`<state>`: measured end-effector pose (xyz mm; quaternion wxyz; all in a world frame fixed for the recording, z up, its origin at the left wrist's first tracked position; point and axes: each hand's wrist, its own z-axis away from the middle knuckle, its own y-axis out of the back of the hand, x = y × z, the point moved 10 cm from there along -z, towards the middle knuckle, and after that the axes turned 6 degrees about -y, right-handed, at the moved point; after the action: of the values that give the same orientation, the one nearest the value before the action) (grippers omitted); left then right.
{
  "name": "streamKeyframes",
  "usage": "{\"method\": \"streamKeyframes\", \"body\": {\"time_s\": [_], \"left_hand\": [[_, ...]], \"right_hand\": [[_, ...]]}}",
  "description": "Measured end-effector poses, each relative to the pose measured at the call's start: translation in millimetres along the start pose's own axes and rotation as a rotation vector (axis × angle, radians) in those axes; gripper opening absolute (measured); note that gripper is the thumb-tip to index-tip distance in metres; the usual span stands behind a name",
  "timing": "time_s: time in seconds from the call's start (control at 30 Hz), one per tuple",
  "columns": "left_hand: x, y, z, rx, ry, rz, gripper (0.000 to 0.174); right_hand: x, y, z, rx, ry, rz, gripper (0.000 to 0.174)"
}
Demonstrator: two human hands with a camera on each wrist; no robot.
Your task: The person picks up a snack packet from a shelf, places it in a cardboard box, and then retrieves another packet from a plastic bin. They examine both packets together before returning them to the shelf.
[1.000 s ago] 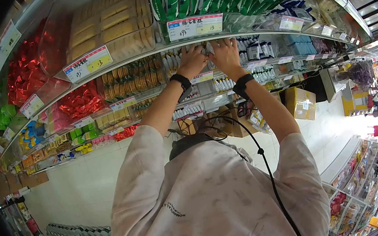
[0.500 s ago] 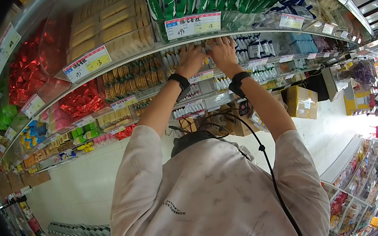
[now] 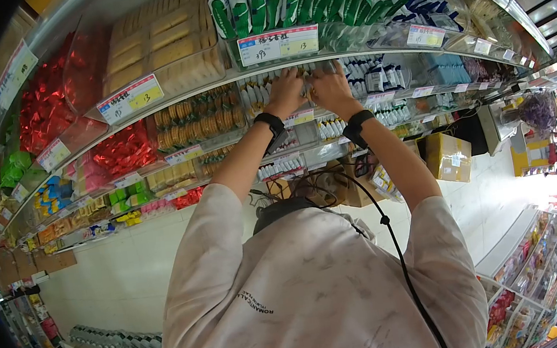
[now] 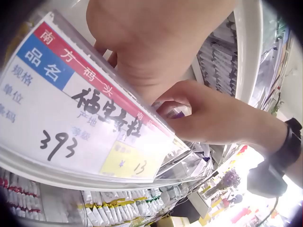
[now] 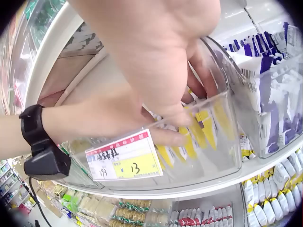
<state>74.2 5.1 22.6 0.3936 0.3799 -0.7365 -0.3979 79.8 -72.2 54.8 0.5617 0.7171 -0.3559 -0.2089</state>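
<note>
The left hand (image 3: 285, 94) and right hand (image 3: 332, 89) reach into 1 clear bin (image 5: 222, 163) holding white-and-yellow packets (image 5: 206, 126); I cannot tell if either grips any. The bin's label (image 5: 124, 160) reads 13. Round biscuits (image 3: 199, 122) sit left, purple-and-white packets (image 5: 269, 106) right.

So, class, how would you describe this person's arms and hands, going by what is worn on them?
The left hand and right hand are both ungloved. The short sleeves are pale beige with faint greyish smudges. Each wrist wears a black strap carrying a blocky black case, with a thin dark cable hanging from it.
</note>
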Motion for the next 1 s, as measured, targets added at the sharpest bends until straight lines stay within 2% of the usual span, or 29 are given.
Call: {"method": "streamKeyframes", "body": {"time_s": [0.1, 0.3, 0.43, 0.5, 0.6, 0.7, 0.77, 0.8, 0.9, 0.93, 1.0], "left_hand": [[-2.7, -10.2, -2.8, -0.053, 0.024, -0.012, 0.045], [-10.7, -9.9, -6.4, -0.050, 0.044, 0.062, 0.050], [-4.5, -7.6, -4.5, -0.125, 0.030, 0.101, 0.046], [0.8, -8.4, -2.1, -0.109, -0.073, 0.131, 0.041], [5.4, -11.2, 7.2, -0.117, -0.156, 0.148, 0.035], [11.4, -13.0, 12.4, -0.177, -0.173, 0.069, 0.034], [9.0, -11.7, 7.4, -0.192, -0.175, 0.044, 0.034], [5.9, -15.3, 8.4, -0.188, -0.177, 0.064, 0.034], [4.7, -25.1, 14.1, -0.287, -0.202, 0.090, 0.034], [6.0, -24.4, 14.5, -0.320, -0.208, 0.074, 0.034], [9.2, -18.4, 12.7, -0.325, -0.228, 0.064, 0.034]], "right_hand": [[2.9, 1.7, 0.3, -0.010, 0.038, -0.074, 0.027], [8.6, -11.0, -0.7, -0.264, 0.010, -0.178, 0.026], [4.5, -24.7, 2.8, -0.350, 0.008, -0.033, 0.030], [3.0, -25.6, -0.2, -0.326, 0.003, 0.016, 0.032], [5.1, -36.5, 2.9, -0.411, -0.018, 0.042, 0.032], [2.1, 1.4, 9.5, -0.108, 0.116, -0.146, 0.033], [14.4, 36.4, 11.8, 0.174, -0.001, -0.198, 0.024], [20.7, 44.4, 11.0, 0.161, -0.090, -0.272, 0.020], [15.9, 62.4, 17.9, 0.166, -0.119, -0.247, 0.020], [25.2, 35.8, 18.0, -0.086, -0.273, -0.346, 0.022], [22.1, 21.9, 23.2, -0.215, -0.274, -0.379, 0.024]]}}
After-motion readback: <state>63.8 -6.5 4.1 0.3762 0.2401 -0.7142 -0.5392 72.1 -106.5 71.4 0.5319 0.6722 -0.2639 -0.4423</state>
